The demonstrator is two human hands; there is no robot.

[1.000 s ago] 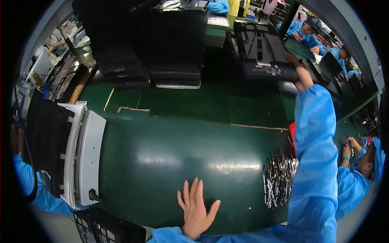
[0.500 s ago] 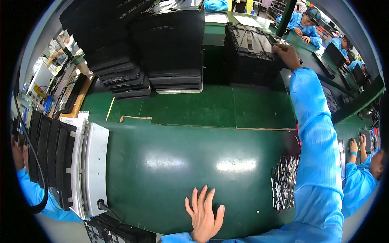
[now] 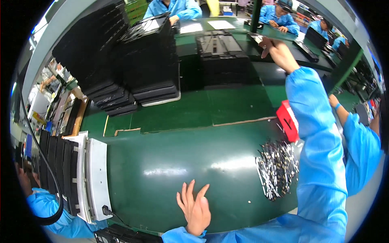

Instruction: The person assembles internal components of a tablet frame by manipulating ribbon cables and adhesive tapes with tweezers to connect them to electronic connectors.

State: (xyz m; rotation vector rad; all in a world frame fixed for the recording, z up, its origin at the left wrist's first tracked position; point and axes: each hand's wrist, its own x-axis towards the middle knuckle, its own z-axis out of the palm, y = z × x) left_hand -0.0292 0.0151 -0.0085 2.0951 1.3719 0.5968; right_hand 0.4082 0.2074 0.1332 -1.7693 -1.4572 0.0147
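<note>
My left hand [image 3: 195,208] hovers over the near part of the green table [image 3: 162,150], fingers spread and holding nothing. My right arm stretches far forward. My right hand [image 3: 279,52] is at the far right, past a stack of flat black panels [image 3: 223,67]. Its fingertips lie beside a dark, shiny flat piece [image 3: 256,39]; whether they grip it cannot be made out. Near my right sleeve lies a heap of small thin black and white strips [image 3: 277,170]. Behind the heap a red box [image 3: 287,121] is partly covered by the sleeve.
Two tall stacks of black panels [image 3: 150,69] stand at the back left. Upright black panels [image 3: 56,170] and a white casing [image 3: 97,178] with a cable line the left edge. A green post [image 3: 344,69] rises at the right. Several people in blue work around the table.
My right hand has left the panel stack's top and reached further out beyond its right side. My left hand has turned slightly, thumb nearer the fingers. My view has shifted, uncovering the red box.
</note>
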